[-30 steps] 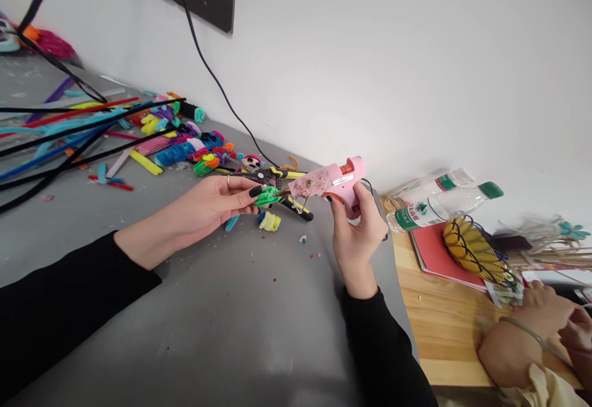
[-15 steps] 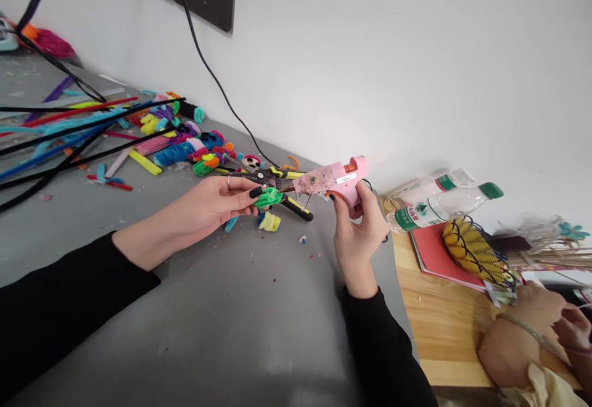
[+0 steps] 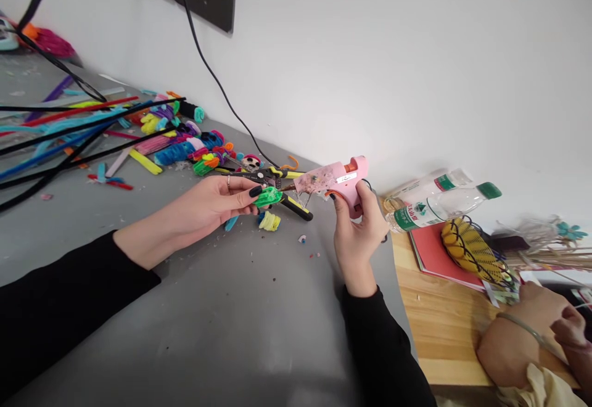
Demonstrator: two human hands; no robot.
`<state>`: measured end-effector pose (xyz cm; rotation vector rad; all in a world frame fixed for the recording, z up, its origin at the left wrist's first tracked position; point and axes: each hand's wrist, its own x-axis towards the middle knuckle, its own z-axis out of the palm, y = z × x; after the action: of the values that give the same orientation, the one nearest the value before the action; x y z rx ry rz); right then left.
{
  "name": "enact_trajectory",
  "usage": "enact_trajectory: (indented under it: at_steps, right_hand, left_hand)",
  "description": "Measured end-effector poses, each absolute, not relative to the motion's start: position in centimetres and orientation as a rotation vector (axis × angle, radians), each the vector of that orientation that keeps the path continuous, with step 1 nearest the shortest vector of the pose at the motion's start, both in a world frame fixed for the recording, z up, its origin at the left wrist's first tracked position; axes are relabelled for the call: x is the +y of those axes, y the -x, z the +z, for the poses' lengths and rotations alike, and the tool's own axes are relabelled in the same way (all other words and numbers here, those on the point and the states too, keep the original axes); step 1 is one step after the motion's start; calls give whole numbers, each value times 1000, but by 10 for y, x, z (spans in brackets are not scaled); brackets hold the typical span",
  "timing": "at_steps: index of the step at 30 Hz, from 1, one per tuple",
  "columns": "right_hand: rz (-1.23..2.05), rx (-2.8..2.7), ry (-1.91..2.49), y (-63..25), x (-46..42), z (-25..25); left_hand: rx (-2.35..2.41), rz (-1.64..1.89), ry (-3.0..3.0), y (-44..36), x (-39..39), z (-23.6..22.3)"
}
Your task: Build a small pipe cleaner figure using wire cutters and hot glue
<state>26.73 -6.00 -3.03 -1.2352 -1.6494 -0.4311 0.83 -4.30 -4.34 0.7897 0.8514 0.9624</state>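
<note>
The left hand pinches a green piece between thumb and fingers; the right hand is wrapped around the handle of a pink glue gun, its nozzle at the green piece's near-right end. The green piece is already bunched into a compact shape, and shiny traces on it suggest some glue is on. Nothing is seen joined to it, so gluing looks partway along; how much remains cannot be told.

Just beyond the hands lie pliers, and just below the green piece a coiled yellow piece rests loose on the bench. Beyond the left hand, several colourful shapes look already formed. Farther left, many stems lie straight and seemingly unworked. Right of the right hand stand out bottles, leaning.
</note>
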Motion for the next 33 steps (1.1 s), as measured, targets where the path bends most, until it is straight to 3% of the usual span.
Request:
enact_trajectory:
  at_steps: [33]
  right_hand:
    - [-449,-1665,1165,-265,-61,-27]
  left_hand:
    - [838,982,-751,-9,-41,-46]
